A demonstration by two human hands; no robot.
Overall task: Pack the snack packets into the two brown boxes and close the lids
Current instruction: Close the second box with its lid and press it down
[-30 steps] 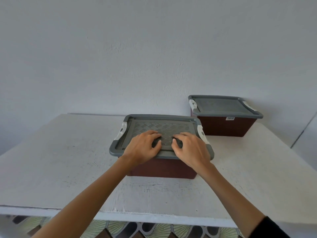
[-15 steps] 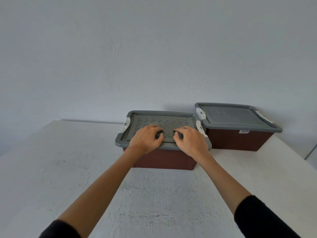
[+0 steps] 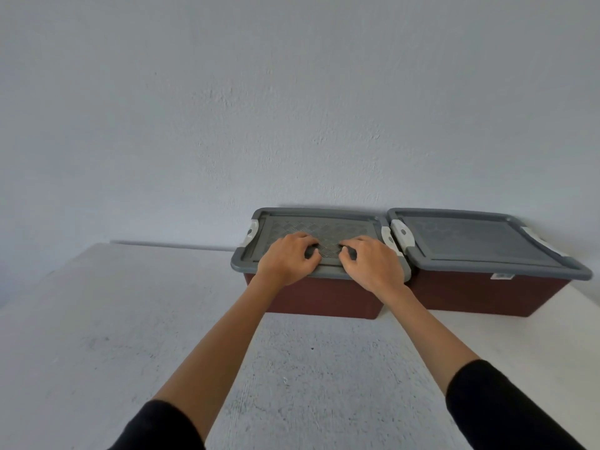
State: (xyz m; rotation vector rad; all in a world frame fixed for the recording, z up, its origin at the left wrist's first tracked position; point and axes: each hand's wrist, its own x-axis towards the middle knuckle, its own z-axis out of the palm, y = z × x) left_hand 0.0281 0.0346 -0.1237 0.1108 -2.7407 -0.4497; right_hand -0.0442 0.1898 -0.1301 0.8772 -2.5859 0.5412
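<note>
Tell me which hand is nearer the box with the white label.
Right. The right hand rests on the neighbouring box's lid on the side toward the labelled box; the left hand lies farther left.

The table (image 3: pixel 130 336) has a rough, matt white painted top with grey speckling. At 3 o'clock, two boxes (image 3: pixel 324 300) look like smooth brown plastic under matt grey plastic lids (image 3: pixel 480 245) embossed with a woven pattern. The wall (image 3: pixel 292 108) is matt, lightly textured plaster.
</note>
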